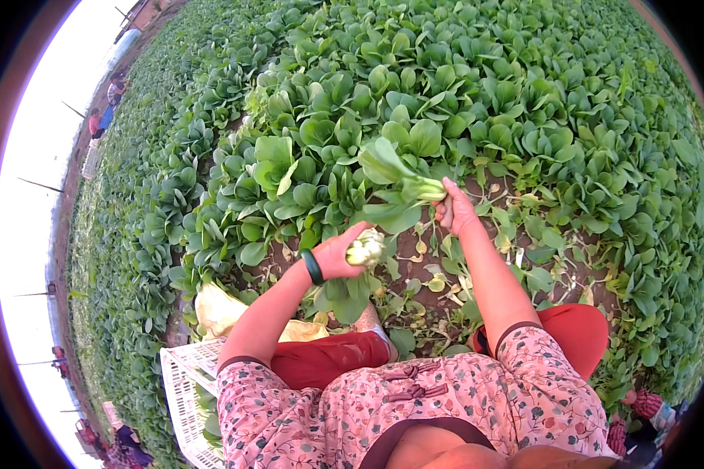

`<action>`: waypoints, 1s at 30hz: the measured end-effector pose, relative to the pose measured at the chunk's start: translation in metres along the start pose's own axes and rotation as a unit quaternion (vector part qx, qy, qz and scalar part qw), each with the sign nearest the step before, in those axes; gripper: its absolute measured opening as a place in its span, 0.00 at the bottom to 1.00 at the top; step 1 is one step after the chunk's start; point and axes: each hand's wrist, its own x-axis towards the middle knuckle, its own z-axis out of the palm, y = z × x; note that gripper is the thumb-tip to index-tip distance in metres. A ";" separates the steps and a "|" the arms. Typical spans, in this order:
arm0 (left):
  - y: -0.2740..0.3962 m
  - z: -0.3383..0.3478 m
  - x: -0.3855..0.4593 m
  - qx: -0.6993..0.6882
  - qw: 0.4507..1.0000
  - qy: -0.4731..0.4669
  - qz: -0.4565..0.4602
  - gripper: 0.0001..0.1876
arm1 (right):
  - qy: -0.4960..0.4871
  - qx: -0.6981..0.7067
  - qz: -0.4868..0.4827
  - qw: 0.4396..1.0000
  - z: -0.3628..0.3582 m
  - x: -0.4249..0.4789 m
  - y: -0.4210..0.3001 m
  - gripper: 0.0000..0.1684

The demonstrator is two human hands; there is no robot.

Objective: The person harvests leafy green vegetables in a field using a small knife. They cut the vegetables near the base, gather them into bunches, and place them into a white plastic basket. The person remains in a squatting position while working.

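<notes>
My left hand, with a dark green bangle at the wrist, is closed around a bunch of bok choy. The pale cut stem ends point up towards me, and leaves hang below the fist. Farther right and forward, my right hand grips a single head of bok choy by its base. Its leaves spread to the left, above the left hand's bunch. Whether anything else sits inside the right fist is hidden. Under both hands lies bare soil strewn with loose and yellowed leaves.
Growing bok choy spreads ahead and to both sides. By my left side stands a white plastic crate with greens inside, next to a pale yellow sack. Other people are at the field's left edge; another person's sleeve shows at lower right.
</notes>
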 end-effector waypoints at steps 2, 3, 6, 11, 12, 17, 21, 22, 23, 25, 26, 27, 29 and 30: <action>-0.007 -0.007 -0.020 -0.064 0.997 0.027 -0.030 0.45 | -0.048 0.023 0.048 0.997 0.022 -0.022 -0.018 0.24; -0.012 -0.007 -0.022 -0.090 0.995 0.046 -0.013 0.45 | -0.067 0.031 0.066 0.995 0.029 -0.034 -0.029 0.24; -0.020 -0.012 -0.033 -0.174 0.982 0.064 -0.025 0.41 | -0.134 -0.021 0.085 0.987 0.056 -0.065 -0.046 0.25; -0.019 -0.017 -0.039 -0.282 0.951 0.046 -0.119 0.29 | -0.231 -0.121 0.099 0.960 0.105 -0.104 -0.049 0.25; 0.008 -0.006 -0.041 -0.262 0.952 0.160 0.018 0.23 | -0.320 -0.175 0.106 0.925 0.107 -0.104 -0.054 0.24; 0.036 -0.004 -0.045 -0.444 0.893 0.009 0.068 0.23 | -0.361 -0.401 0.066 0.839 0.187 -0.166 -0.037 0.20; 0.042 0.002 -0.055 -0.433 0.895 0.081 0.070 0.23 | -0.330 -0.520 -0.030 0.787 0.210 -0.185 -0.043 0.21; 0.046 0.002 -0.059 -0.460 0.882 0.080 0.067 0.23 | -0.331 -0.530 -0.047 0.779 0.214 -0.190 -0.045 0.21; 0.050 0.002 -0.063 -0.486 0.868 0.080 0.064 0.23 | -0.332 -0.526 -0.058 0.781 0.218 -0.194 -0.046 0.20; 0.068 0.001 -0.070 -0.537 0.839 0.076 0.056 0.23 | -0.331 -0.514 -0.080 0.788 0.226 -0.205 -0.048 0.20; 0.077 0.002 -0.079 -0.583 0.810 0.059 0.042 0.23 | -0.333 -0.503 -0.097 0.792 0.228 -0.211 -0.050 0.19; 0.085 0.001 -0.084 -0.593 0.802 0.061 0.040 0.23 | -0.336 -0.490 -0.104 0.798 0.230 -0.213 -0.049 0.18; 0.096 0.003 -0.091 -0.613 0.787 0.067 0.034 0.24 | -0.344 -0.462 -0.118 0.809 0.235 -0.215 -0.048 0.16; 0.101 0.005 -0.091 -0.611 0.788 0.056 0.046 0.23 | -0.343 -0.444 -0.131 0.817 0.235 -0.212 -0.049 0.16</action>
